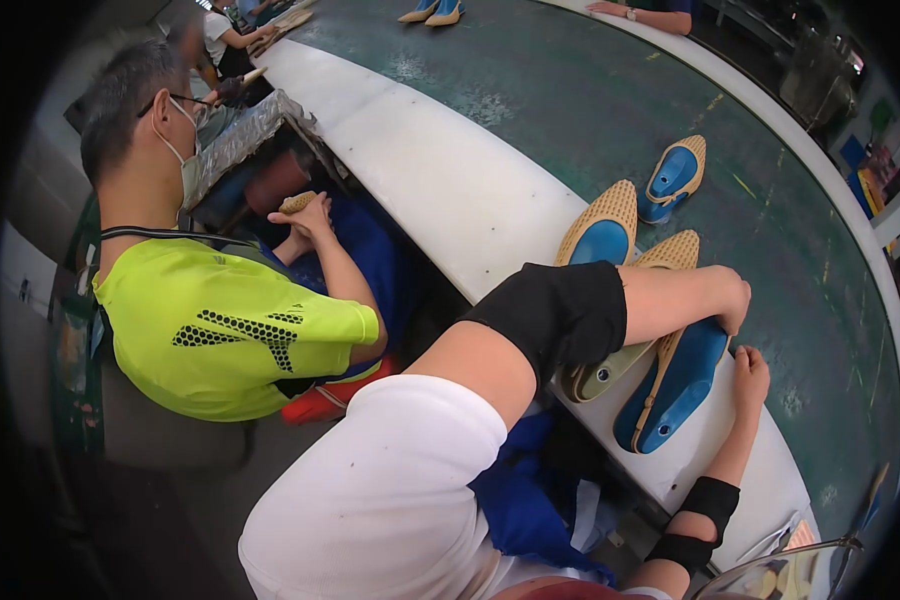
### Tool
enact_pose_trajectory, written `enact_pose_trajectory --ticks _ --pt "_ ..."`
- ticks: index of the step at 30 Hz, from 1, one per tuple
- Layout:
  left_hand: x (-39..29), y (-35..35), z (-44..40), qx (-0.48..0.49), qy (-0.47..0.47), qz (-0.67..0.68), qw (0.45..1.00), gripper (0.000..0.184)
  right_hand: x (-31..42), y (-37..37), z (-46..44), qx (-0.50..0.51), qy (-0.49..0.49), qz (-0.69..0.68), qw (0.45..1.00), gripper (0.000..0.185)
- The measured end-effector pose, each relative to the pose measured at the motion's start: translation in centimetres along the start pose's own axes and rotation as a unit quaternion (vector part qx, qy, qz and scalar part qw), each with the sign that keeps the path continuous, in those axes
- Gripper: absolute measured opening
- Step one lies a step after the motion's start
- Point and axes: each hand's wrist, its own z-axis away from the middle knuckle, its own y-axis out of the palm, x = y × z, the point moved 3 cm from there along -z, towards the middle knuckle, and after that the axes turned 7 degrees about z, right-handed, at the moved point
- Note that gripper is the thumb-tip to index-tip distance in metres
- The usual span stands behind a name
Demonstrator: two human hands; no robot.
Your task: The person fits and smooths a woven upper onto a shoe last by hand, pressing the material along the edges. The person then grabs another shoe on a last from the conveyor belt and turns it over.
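Observation:
My left hand bends down over the toe end of a tan woven slingback shoe fitted on a blue shoe last. Its fingers curl against the toe and are mostly hidden. Beside that toe, my right hand is closed, its fingertips pointing toward the shoe; whatever it pinches cannot be made out. Under my left forearm lies another woven shoe with a greenish last, partly covered by the arm. Close by stand a woven shoe and a smaller-looking one, both on blue lasts.
A white ledge runs along the green belt. To my left sits a co-worker in a yellow shirt, holding a woven piece. Two shoes stand far along the belt. Eyeglasses show at lower right.

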Motion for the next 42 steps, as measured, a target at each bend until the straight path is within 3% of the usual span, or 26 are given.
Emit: enact_pose_trajectory --ticks 8,10,16,17,19,24,27,28,29,30,31,32,34,35,37,42 --pt "-0.2 -0.2 0.0 -0.006 0.006 0.000 1.000 0.070 -0.4 0.0 -0.4 -0.001 -0.013 0.004 1.000 0.032" --pt "-0.3 -0.6 0.2 -0.027 -0.002 0.004 1.000 0.050 -0.5 -0.1 -0.7 -0.004 -0.014 0.005 1.000 0.032" --pt "-0.4 -0.1 0.1 -0.028 -0.004 -0.010 1.000 0.048 -1.3 0.8 -0.7 -0.010 -0.012 -0.008 1.000 0.032" --pt "-0.4 0.2 0.0 -0.027 -0.005 -0.013 1.000 0.048 -1.5 1.2 -0.7 -0.007 -0.010 -0.015 1.000 0.032" --pt "-0.1 1.1 -0.5 -0.009 -0.008 -0.014 1.000 0.069 -2.1 2.0 -0.7 -0.015 -0.014 -0.027 0.999 0.032" --pt "0.4 0.9 0.3 0.015 -0.002 -0.005 1.000 0.067 -1.5 2.7 0.2 -0.052 0.012 -0.024 0.998 0.034" --pt "-0.7 -2.9 4.3 -0.099 0.054 0.058 0.992 0.059 -1.5 2.8 0.6 -0.080 0.020 0.013 0.997 0.036" --pt "-1.2 -4.6 7.6 -0.222 0.117 0.099 0.963 0.044 -1.5 2.8 0.8 -0.079 0.022 0.021 0.996 0.036" --pt "-1.1 -5.9 11.1 -0.353 0.191 0.148 0.904 0.040 -1.5 2.5 1.1 -0.081 0.031 0.032 0.996 0.036" --pt "-0.6 -6.5 15.4 -0.433 0.241 0.296 0.817 0.032 -1.3 2.6 1.5 -0.074 0.034 0.019 0.996 0.035" --pt "0.9 -6.3 18.5 -0.489 0.226 0.376 0.754 0.024 -1.1 2.7 1.7 -0.070 0.035 0.004 0.997 0.035" --pt "2.8 -5.4 21.0 -0.557 0.223 0.494 0.629 0.022 -1.0 2.7 1.9 -0.064 0.039 0.012 0.997 0.035" --pt "6.7 -2.1 25.2 -0.687 0.091 0.530 0.488 0.034 -0.7 2.7 2.1 -0.077 0.040 0.016 0.996 0.034" --pt "8.8 0.2 26.2 -0.684 0.008 0.550 0.479 0.040 -1.0 3.0 2.2 -0.075 0.040 0.021 0.996 0.034" --pt "10.8 4.5 27.0 -0.659 -0.044 0.547 0.514 0.051 -1.4 3.6 1.8 -0.073 0.029 0.027 0.997 0.034" --pt "13.4 5.5 25.2 -0.595 -0.039 0.542 0.593 0.066 -0.6 3.8 1.9 -0.085 0.039 0.039 0.995 0.033"
